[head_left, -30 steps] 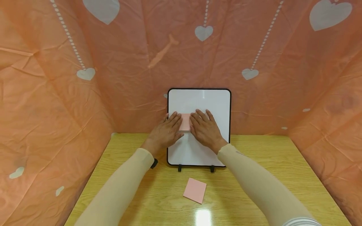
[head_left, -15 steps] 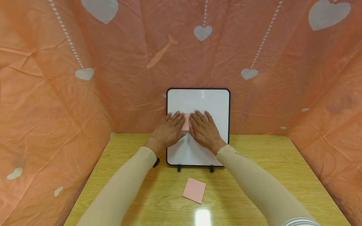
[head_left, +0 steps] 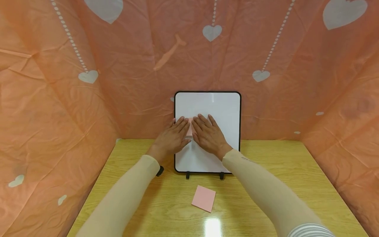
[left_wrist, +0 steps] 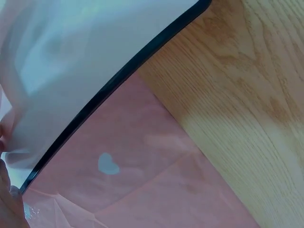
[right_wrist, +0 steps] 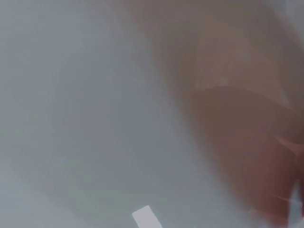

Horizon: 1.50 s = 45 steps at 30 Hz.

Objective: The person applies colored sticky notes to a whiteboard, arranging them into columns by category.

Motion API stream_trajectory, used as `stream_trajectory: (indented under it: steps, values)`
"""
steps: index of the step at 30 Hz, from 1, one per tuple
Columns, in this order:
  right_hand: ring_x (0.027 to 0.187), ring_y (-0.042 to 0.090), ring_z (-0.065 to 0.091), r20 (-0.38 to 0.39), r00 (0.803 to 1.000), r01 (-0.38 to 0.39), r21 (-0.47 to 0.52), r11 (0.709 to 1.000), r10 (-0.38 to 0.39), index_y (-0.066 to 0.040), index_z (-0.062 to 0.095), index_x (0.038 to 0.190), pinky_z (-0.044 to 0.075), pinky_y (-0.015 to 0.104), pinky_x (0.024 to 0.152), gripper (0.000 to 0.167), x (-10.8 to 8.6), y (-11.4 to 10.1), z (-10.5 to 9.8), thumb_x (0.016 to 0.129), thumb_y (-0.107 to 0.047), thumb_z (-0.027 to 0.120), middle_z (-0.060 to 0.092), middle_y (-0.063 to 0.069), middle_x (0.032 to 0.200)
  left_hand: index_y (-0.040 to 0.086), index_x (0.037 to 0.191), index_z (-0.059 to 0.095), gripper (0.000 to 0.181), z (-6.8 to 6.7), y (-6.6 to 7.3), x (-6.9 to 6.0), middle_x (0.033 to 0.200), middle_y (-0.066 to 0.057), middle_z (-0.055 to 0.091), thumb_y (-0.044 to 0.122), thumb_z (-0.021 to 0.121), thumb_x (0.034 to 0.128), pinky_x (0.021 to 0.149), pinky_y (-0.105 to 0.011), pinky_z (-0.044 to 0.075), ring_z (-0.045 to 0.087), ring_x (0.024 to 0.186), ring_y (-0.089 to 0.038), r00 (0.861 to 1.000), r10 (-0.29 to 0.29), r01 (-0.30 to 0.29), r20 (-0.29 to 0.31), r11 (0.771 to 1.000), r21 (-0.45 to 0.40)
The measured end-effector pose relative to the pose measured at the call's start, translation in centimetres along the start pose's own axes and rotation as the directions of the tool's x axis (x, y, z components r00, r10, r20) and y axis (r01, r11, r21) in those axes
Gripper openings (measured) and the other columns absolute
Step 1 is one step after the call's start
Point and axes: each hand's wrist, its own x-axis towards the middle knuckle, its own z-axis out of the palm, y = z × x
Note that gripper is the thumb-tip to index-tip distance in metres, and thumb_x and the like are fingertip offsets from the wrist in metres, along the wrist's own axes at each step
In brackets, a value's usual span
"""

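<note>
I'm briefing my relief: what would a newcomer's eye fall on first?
Probably the black-edged white board on the table, with the left hand and right hand partly covering a pink note against it. Then the pink pad on the table in front of the board, and the orange backdrop with pale hearts behind.

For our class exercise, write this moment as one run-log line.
left hand: over pink square | right hand: likewise | whiteboard: standing | second pink square: on table

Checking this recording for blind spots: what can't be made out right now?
Head: sides of upper pink note, behind left hand and right hand.
Head: lower right corner of whiteboard, behind right sleeve.
Left wrist: most of left hand, cut off by left edge.
Right wrist: nearly everything, blurred.
</note>
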Motion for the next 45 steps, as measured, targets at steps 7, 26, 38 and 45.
stream_trajectory:
  steps: [7, 26, 38, 45]
  values:
    - [0.16, 0.024, 0.03, -0.003, 1.0, -0.002, -0.029, 1.0, 0.002, -0.011, 0.044, 0.162, 0.014, 0.054, 0.134, 0.058, -0.6, 0.6, 0.2, 0.112, -0.041, 0.04, 0.043, 0.003, 0.167, 0.007, 0.169, 0.021, 0.075, -0.1, 0.0, -0.2, 0.177, -0.009, 0.014, 0.052, 0.039, 0.1125, 0.135, -0.048, 0.009, 0.006, 0.166, -0.027, 1.0, -0.003, 0.003, -0.005, 1.0, 0.012]
    - [0.156, 0.027, 0.038, -0.082, 0.997, -0.015, -0.026, 1.0, 0.013, -0.008, 0.049, 0.158, 0.021, 0.055, 0.132, 0.057, -1.6, 0.7, 0.7, 0.11, -0.039, 0.046, 0.049, 0.006, 0.163, 0.007, 0.169, 0.022, 0.076, 0.2, 0.5, 0.1, 0.177, -0.009, 0.015, 0.053, 0.041, 0.1116, 0.136, -0.048, 0.009, 0.008, 0.165, -0.028, 0.999, -0.028, 0.029, -0.026, 1.0, 0.005]
    - [0.159, 0.028, 0.031, -0.043, 0.999, -0.028, -0.029, 0.999, 0.026, -0.01, 0.043, 0.162, 0.017, 0.055, 0.133, 0.061, -2.8, 0.8, 0.9, 0.11, -0.042, 0.044, 0.042, 0.007, 0.168, 0.008, 0.17, 0.015, 0.086, 0.7, 0.9, -0.7, 0.178, -0.009, 0.01, 0.064, 0.039, 0.1084, 0.136, -0.049, 0.008, 0.005, 0.165, -0.028, 0.997, -0.083, 0.083, -0.002, 0.996, 0.03]
    - [0.159, 0.028, 0.031, -0.051, 0.998, -0.033, -0.021, 0.999, 0.032, -0.01, 0.044, 0.162, 0.016, 0.055, 0.133, 0.061, -3.2, 0.7, 1.1, 0.11, -0.043, 0.043, 0.042, 0.008, 0.168, 0.007, 0.17, 0.016, 0.089, 1.0, 1.2, -1.0, 0.178, -0.01, 0.011, 0.064, 0.043, 0.1071, 0.136, -0.048, 0.006, 0.007, 0.165, -0.028, 0.995, -0.103, 0.103, -0.01, 0.994, 0.033]
